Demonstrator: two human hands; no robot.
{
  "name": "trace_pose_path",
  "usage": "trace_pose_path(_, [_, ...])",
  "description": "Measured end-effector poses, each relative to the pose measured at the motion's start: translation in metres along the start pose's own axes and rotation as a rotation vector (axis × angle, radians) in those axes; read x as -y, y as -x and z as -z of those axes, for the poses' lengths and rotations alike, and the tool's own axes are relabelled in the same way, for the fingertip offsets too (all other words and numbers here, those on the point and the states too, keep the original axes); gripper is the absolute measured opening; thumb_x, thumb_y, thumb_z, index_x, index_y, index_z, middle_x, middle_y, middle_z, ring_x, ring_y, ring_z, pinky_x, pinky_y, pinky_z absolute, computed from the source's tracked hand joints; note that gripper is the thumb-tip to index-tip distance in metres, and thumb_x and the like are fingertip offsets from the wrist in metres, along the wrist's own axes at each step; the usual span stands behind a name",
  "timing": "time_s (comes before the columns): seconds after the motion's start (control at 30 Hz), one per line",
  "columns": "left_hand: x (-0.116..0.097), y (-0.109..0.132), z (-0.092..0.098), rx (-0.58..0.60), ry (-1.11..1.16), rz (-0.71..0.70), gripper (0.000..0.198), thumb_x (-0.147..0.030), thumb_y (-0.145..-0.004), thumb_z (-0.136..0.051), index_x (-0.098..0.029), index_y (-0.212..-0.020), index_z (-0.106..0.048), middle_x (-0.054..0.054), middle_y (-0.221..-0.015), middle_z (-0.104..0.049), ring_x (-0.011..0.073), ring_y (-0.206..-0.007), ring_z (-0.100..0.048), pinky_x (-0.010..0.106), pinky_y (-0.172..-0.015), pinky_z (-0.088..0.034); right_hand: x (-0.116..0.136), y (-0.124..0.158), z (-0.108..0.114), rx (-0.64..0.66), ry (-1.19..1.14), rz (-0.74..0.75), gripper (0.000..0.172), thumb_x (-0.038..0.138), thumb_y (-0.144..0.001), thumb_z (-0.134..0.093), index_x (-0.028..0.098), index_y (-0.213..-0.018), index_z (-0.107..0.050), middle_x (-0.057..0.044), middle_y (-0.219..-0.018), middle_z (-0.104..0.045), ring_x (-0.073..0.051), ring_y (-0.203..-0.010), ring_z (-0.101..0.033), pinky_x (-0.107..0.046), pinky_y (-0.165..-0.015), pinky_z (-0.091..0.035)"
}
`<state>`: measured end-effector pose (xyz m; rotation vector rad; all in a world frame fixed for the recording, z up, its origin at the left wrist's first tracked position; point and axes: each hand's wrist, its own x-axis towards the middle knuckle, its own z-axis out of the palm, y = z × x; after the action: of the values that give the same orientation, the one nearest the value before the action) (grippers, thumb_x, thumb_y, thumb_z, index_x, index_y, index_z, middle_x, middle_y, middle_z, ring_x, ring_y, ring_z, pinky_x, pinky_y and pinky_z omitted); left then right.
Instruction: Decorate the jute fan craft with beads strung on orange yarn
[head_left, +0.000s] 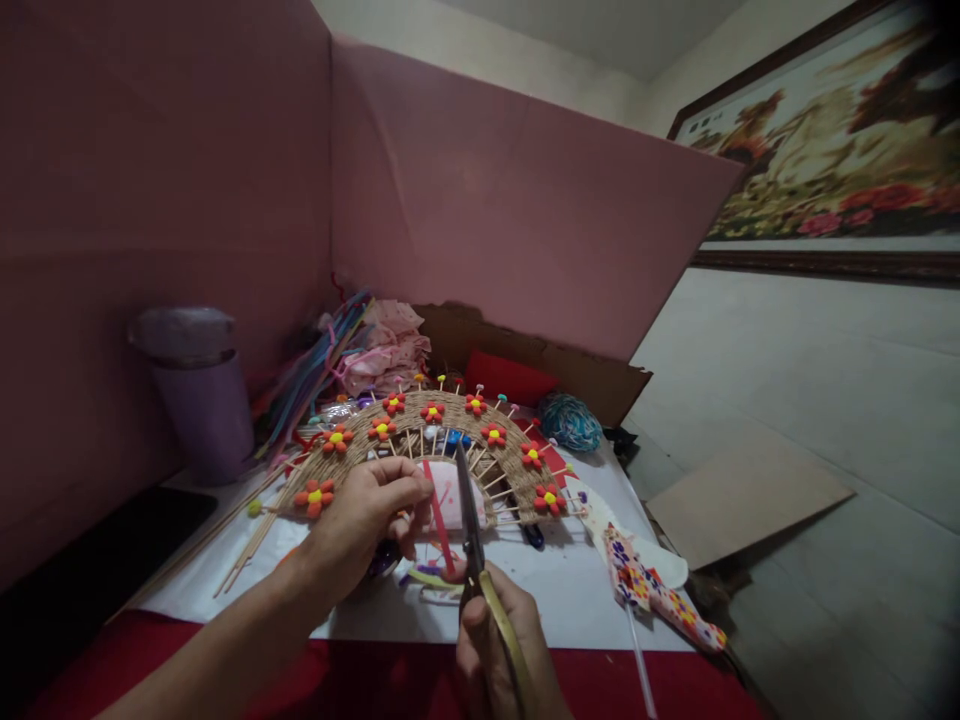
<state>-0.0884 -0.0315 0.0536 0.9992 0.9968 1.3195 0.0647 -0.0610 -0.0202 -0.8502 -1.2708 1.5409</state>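
Observation:
Pinched between the fingertips of my left hand (386, 497) is the top of a thin red strip (439, 525), which hangs down toward my right hand (499, 650). That hand is wrapped round the gold-coloured handle of a pair of scissors (470, 510). Their dark blades point up and away from me, just right of the strip, and whether they are parted is hard to see. Behind both hands lies a half-round fan of woven twine (517, 470) on thin sticks, with red and orange flowers with yellow centres. Small coloured beads tip its sticks.
On the white sheet (570, 610) lie strip scraps (435, 580), a blue yarn ball (570, 422) and a flower-patterned piece (660, 590). A purple cup (202, 410) stands left, beside pipe cleaners (322, 350) and pink cloth (386, 345). Pink panels (510, 200) rise behind.

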Motion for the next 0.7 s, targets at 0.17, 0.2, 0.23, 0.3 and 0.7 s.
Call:
trace_pose_path(0.17, [0.0,-0.003,0.001,-0.001,0.041,-0.028,0.015,-0.024,-0.07,-0.063,-0.015,-0.062,-0.054,-0.003,-0.047,-0.052,0.0075,-0.037,-0.042,0.019,-0.035,-0.038,0.031,-0.008,0.01,-0.143,0.022,0.039,0.055,0.061,-0.069,-0.065,0.019,-0.101,-0.049,0.008,-0.057,-0.036,-0.004,-0.041,-0.023,-0.016,-0.035,-0.019])
trace_pose_path(0.2, [-0.001,-0.003,0.001,-0.005,0.048,-0.038,0.016,-0.024,-0.07,-0.063,-0.015,-0.061,-0.053,-0.004,-0.047,-0.051,0.0074,-0.037,-0.042,0.019,-0.035,-0.038,0.039,-0.009,0.014,-0.126,0.08,0.044,0.053,0.058,-0.07,-0.066,0.02,-0.102,-0.049,0.007,-0.061,-0.041,-0.004,-0.044,-0.027,-0.016,-0.038,-0.023])
trace_pose_path(0.23, [-0.003,-0.002,0.001,-0.013,0.058,-0.048,0.017,-0.024,-0.07,-0.064,-0.016,-0.061,-0.053,-0.004,-0.047,-0.05,0.0072,-0.037,-0.041,0.019,-0.035,-0.038,0.048,-0.01,0.019,-0.122,0.142,0.064,0.051,0.055,-0.07,-0.068,0.02,-0.1,-0.048,0.007,-0.063,-0.044,-0.004,-0.045,-0.03,-0.016,-0.04,-0.027])
trace_pose_path(0.3, [-0.007,-0.001,0.001,-0.04,0.081,-0.06,0.018,-0.024,-0.068,-0.065,-0.016,-0.06,-0.052,-0.004,-0.048,-0.05,0.0072,-0.039,-0.041,0.019,-0.036,-0.037,0.063,-0.01,0.031,-0.112,0.29,0.056,0.047,0.052,-0.071,-0.069,0.019,-0.098,-0.049,0.006,-0.062,-0.047,-0.006,-0.048,-0.036,-0.018,-0.045,-0.032])
trace_pose_path(0.7, [-0.013,-0.002,0.005,-0.152,0.117,-0.131,0.017,-0.026,-0.063,-0.068,-0.015,-0.06,-0.055,-0.003,-0.05,-0.052,0.0079,-0.042,-0.043,0.018,-0.034,-0.032,0.087,0.047,0.094,0.02,1.275,-0.055,0.026,0.03,-0.059,-0.076,0.026,-0.083,-0.071,0.003,-0.064,-0.065,-0.017,-0.06,-0.055,-0.024,-0.055,-0.035])
